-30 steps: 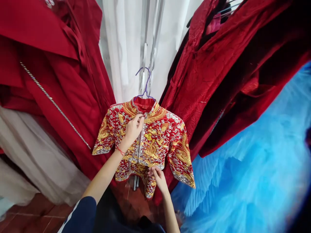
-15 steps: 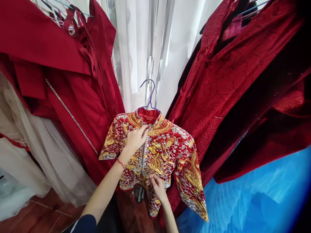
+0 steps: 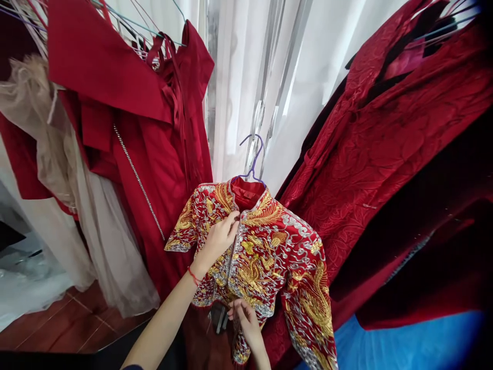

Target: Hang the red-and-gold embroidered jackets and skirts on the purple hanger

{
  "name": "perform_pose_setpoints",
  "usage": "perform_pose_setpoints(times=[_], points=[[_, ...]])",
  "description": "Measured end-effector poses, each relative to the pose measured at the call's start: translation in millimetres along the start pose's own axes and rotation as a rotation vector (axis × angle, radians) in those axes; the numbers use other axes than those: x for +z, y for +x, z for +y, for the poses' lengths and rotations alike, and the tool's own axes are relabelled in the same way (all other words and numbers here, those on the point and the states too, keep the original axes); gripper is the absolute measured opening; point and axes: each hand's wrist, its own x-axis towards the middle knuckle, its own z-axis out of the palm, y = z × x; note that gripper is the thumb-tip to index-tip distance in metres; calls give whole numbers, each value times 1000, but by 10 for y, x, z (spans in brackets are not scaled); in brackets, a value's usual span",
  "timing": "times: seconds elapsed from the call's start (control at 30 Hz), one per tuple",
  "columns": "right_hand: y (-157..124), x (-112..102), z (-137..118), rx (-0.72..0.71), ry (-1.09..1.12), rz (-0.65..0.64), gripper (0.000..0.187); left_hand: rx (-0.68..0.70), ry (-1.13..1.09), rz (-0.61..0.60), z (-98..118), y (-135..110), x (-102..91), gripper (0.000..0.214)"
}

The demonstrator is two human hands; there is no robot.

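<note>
Two bare hands sit apart on a short red jacket embroidered in gold and silver (image 3: 269, 244): the right hand (image 3: 247, 322) is by its lower front edge, its grip unclear to me, while the left hand (image 3: 219, 238) pinches the front just below the collar. I'd judge the fastening is in hand; the next move calls for level edges. Beyond, a purple wire hanger (image 3: 253, 170) rises before white curtains (image 3: 228, 77)

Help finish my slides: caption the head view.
Embroidered red jacket on purple hanger, left hand at collar, right hand near hem.
</note>
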Motion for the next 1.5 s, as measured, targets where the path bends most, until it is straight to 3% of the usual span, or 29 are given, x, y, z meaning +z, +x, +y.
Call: perform_pose_setpoints(times=[0.23,0.37,0.53,0.67,0.8,0.9,1.0,1.07,1.17,1.23,1.33,1.43,1.5], points=[[27,96,-149,-40,-22,-25,49,39,-37,118,-24,-3,80,27],[106,214,-657,-130,-55,-51,39,65,-45,126,-4,39,8,26],[333,350,-1467,-357,-166,4,31,77,-148,36,-50,-27,-112,32],[463,381,-1876,-447,-226,171,27,46,-292,-4,-248,-320,15,44],[572,421,-2173,-521,-312,245,27,7,-298,62,-353,-452,152,35],[671,506,-2398,-558,-462,318,29,67,-224,222,-289,-159,-12,26],[769,616,-2560,-543,-609,444,31,113,-103,386,-275,386,-307,26],[828,676,-2599,-521,-695,542,30,82,34,363,-349,735,-439,31],[880,709,-2594,-512,-769,609,24,71,195,162,-533,1049,-466,38],[868,676,-2626,-596,-808,543,21,68,251,99,-633,1104,-417,43],[782,528,-2830,-896,-956,511,19,50,280,140,-690,1057,-344,46],[724,287,-3142,-1091,-1164,760,23,47,298,207,-678,988,-299,48],[768,112,-3283,-1021,-1316,914,32,47,313,249,-673,963,-269,48]])
